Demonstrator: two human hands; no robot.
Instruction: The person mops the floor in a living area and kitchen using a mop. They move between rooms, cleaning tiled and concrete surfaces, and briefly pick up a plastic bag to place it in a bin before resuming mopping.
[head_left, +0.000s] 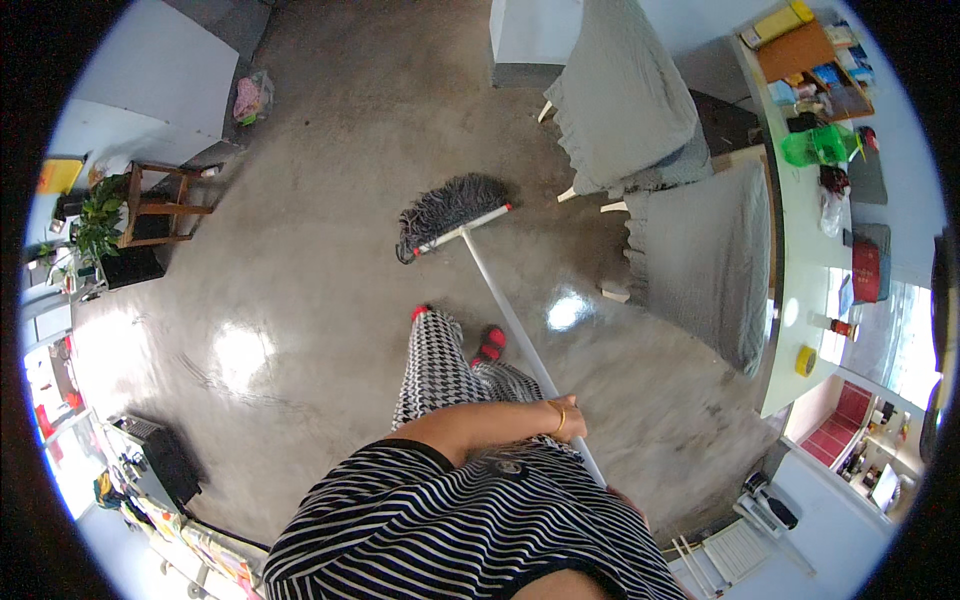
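My left hand (568, 418), with a gold bangle at the wrist, reaches across my body and is closed around the white handle (510, 315) of a mop. At the far end of the handle, the dark grey string mop head (454, 206) lies on the floor ahead of my feet. Its white crossbar (480, 220) has red end caps. Only a sliver of my right hand (628, 502) shows beside my striped shirt, by the lower end of the handle; its fingers are hidden. My red shoe (491, 343) stands left of the handle.
Smooth concrete floor (322, 247) spreads around me. Cloth-covered chairs (697, 255) stand at the right by a long pale counter (799, 330). A wooden stool (169, 206) and potted plant (101, 217) are at the left, a black crate (165, 457) lower left. A bag (251, 99) sits by the far-left cabinet.
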